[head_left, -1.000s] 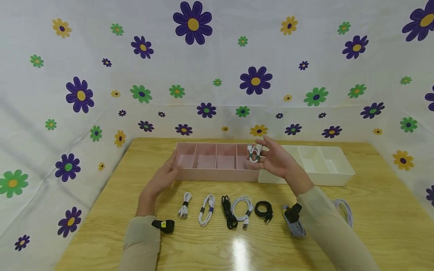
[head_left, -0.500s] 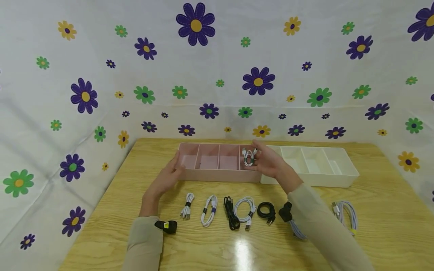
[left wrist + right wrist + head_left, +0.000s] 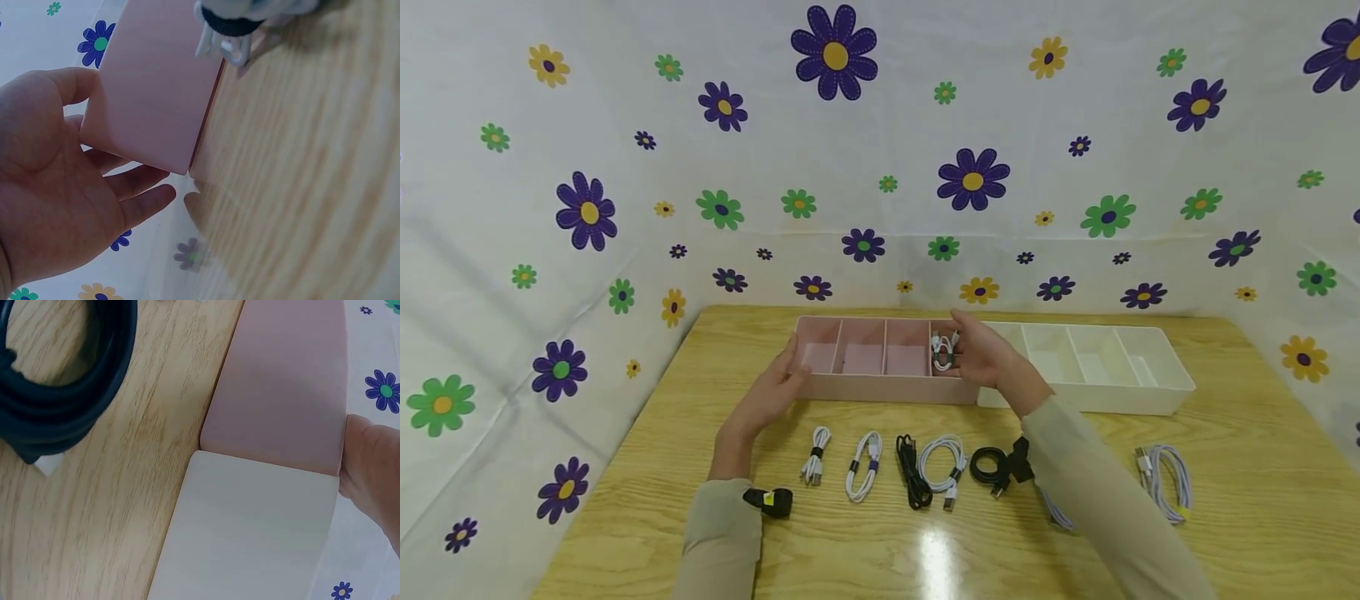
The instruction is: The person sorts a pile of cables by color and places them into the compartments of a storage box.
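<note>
At the left end of a pink divided storage box (image 3: 887, 388), my left hand (image 3: 769, 393) holds the corner. The left wrist view shows its thumb (image 3: 78, 84) at the rim and the fingers around the end wall. My right hand (image 3: 988, 354) holds a small white cable (image 3: 943, 352), bundled with a dark tie, at the box's rightmost compartment. Its fingertips are partly hidden behind the cable and in the compartment. Only part of this hand shows past the rim in the right wrist view, where the box walls hide the cable.
A white divided box (image 3: 1090, 396) adjoins the pink box's right end. In front lie a short white cable (image 3: 815, 457), other white cables, a black cable (image 3: 913, 472), a coiled black cable (image 3: 990, 467) and a grey cable (image 3: 1167, 483). A bluish cable (image 3: 1057, 508) is partly under the right forearm.
My right hand has moved left and down with the white cable, from above the pink box's right end into the rightmost compartment. The left hand has stayed on the box's left end.
</note>
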A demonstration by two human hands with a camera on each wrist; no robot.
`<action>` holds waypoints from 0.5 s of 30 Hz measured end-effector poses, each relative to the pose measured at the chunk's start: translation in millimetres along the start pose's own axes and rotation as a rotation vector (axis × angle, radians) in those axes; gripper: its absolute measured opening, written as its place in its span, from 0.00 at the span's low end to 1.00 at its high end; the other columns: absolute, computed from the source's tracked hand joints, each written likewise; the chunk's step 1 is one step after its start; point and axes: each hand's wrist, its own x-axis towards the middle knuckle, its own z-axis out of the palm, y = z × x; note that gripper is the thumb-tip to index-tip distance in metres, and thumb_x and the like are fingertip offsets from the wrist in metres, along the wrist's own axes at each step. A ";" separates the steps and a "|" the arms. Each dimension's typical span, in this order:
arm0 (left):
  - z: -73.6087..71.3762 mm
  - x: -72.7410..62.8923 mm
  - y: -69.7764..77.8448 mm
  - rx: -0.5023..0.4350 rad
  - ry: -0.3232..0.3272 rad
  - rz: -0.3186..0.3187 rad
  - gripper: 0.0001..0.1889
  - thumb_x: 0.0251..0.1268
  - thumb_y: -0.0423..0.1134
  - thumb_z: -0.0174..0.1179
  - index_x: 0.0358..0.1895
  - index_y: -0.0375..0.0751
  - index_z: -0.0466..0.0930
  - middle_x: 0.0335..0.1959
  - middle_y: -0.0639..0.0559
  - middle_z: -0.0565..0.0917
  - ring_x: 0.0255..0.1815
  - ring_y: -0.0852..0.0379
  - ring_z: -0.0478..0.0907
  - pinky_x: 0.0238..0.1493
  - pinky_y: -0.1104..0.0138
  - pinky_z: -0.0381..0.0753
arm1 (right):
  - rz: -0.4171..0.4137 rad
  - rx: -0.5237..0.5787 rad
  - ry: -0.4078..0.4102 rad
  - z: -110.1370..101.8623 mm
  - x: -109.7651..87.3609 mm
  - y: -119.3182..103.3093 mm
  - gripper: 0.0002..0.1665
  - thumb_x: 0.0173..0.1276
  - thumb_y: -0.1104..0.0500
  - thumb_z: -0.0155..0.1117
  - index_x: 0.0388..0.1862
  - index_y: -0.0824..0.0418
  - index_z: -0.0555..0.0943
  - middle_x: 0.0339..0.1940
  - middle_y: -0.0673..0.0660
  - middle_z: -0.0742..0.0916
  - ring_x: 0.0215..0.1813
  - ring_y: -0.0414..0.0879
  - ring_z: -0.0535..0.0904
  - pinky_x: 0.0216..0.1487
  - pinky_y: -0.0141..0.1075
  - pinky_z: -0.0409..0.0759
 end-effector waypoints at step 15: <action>-0.5 1.2 -2.2 0.009 0.002 0.018 0.35 0.82 0.46 0.40 0.80 0.40 0.34 0.81 0.41 0.40 0.81 0.39 0.38 0.77 0.46 0.41 | 0.077 -0.006 0.062 8.1 7.7 -3.5 0.41 0.81 0.38 0.30 0.82 0.56 0.38 0.78 0.70 0.51 0.74 0.63 0.52 0.77 0.54 0.50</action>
